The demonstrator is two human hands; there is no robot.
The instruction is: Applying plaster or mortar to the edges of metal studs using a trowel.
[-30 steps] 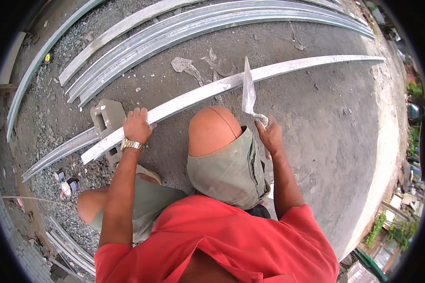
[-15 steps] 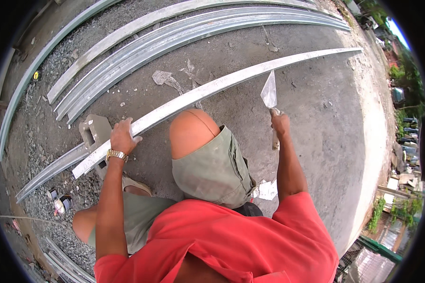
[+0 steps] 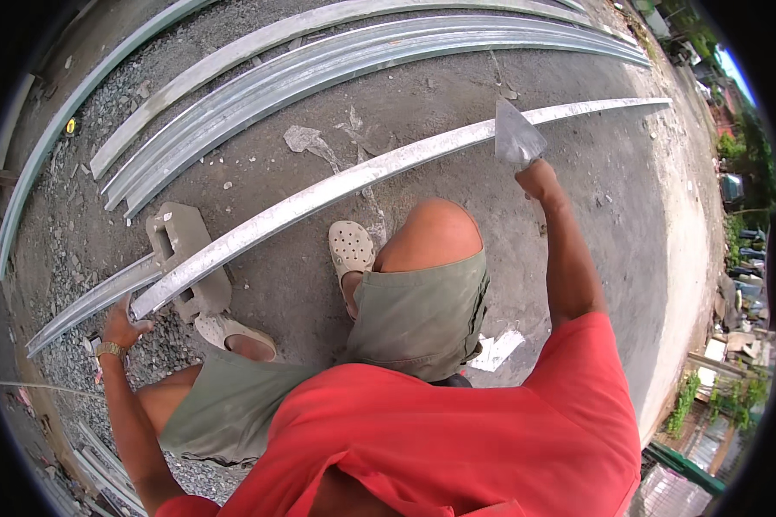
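Note:
A long white-smeared metal bar (image 3: 319, 198) stretches from lower left to upper right in front of my knees. My left hand (image 3: 124, 327) is at its near left end, with fingers on one side and the thumb on the other. My right hand (image 3: 536, 181) grips the handle of a pointed trowel (image 3: 517, 138). The trowel's wide triangular blade overlaps the right part of the bar in view; I cannot tell whether they touch. Near its left end, the bar lies across a grey hollow concrete block (image 3: 200, 226).
Several metal channels (image 3: 319, 76) lie side by side beyond the bar. Another channel (image 3: 86, 306) reaches the block from the left. Gravel (image 3: 69, 258) covers the left side. A tape measure (image 3: 71, 127) and white paper (image 3: 496, 351) lie on the ground. My clogs (image 3: 351, 246) are close to the bar.
My left hand has slid down and left to the bar's end. My right hand has raised the trowel up and right, turning its blade over the bar. My knee has shifted right.

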